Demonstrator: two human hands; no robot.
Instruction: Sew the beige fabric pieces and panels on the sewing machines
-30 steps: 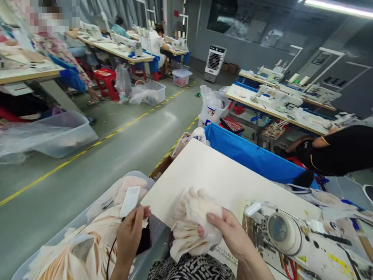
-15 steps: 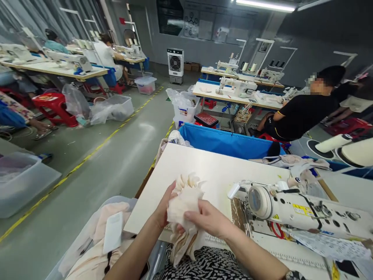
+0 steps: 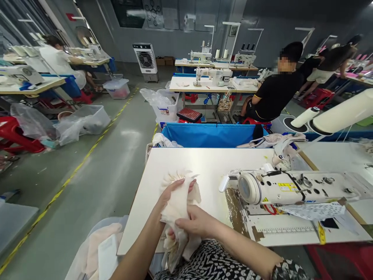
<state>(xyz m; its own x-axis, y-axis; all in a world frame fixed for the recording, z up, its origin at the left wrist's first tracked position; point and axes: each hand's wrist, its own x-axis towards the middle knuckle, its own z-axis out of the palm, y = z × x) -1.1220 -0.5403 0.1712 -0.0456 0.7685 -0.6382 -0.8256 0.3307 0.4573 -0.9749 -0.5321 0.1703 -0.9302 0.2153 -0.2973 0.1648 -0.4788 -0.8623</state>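
Note:
A bundle of thin cream fabric pieces (image 3: pixel 177 202) is held between my two hands above the near edge of the white sewing table (image 3: pixel 204 161). Its upper end fans out into several pointed layers, and loose ends hang down toward my lap. My left hand (image 3: pixel 166 200) is wrapped round the bundle from the left, its fingertips showing over the top. From the right, my right hand (image 3: pixel 196 222) pinches the fabric, thumb lying across its front. The fingers behind the cloth are mostly hidden.
A white sewing machine (image 3: pixel 291 188) stands on the table to my right, with thread cones (image 3: pixel 344 112) behind it. A blue cloth bin (image 3: pixel 210 135) runs along the far edge. Below left is a tub with pale fabric (image 3: pixel 101 237). A co-worker in black (image 3: pixel 279 91) sits ahead.
My view has turned to the right. The fabric between my hands has shifted and spread, with a longer flat piece now facing up; both hands still hold it.

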